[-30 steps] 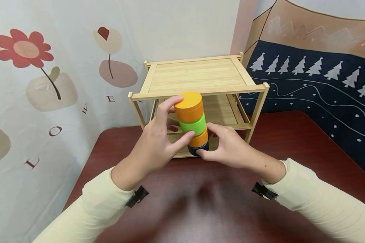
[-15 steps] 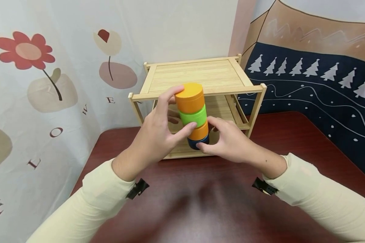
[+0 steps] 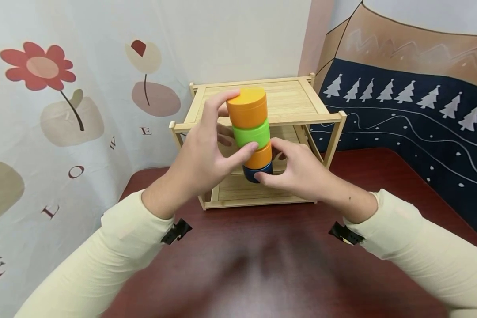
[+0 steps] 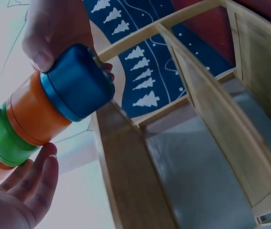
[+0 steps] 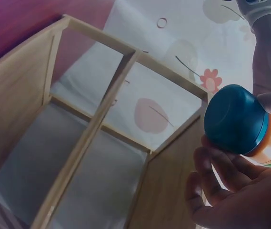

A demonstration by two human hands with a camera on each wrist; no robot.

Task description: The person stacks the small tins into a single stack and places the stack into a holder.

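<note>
A column of round coloured containers is held in the air in front of the wooden shelf, leaning slightly. Its top is an orange piece (image 3: pixel 247 114), with a green piece (image 3: pixel 252 135) below. Under that come another orange piece (image 3: pixel 259 158) and a dark blue base (image 3: pixel 258 173). My left hand (image 3: pixel 202 154) grips the upper part, a finger at the top rim and the thumb across the green piece. Lower down, my right hand (image 3: pixel 302 170) pinches the base from the right. In the right wrist view, the blue base (image 5: pixel 235 119) shows its underside above curled fingers.
A light wooden shelf (image 3: pixel 294 95) with several tiers stands behind the stack on a dark red table (image 3: pixel 262 265). Printed cloths hang around it: a flower pattern (image 3: pixel 37 66) on the left, white trees on navy (image 3: pixel 405 92) on the right.
Both hands have raised the stack, so its top now overlaps the shelf's upper board. The grips look the same, and the lower shelf board shows more.
</note>
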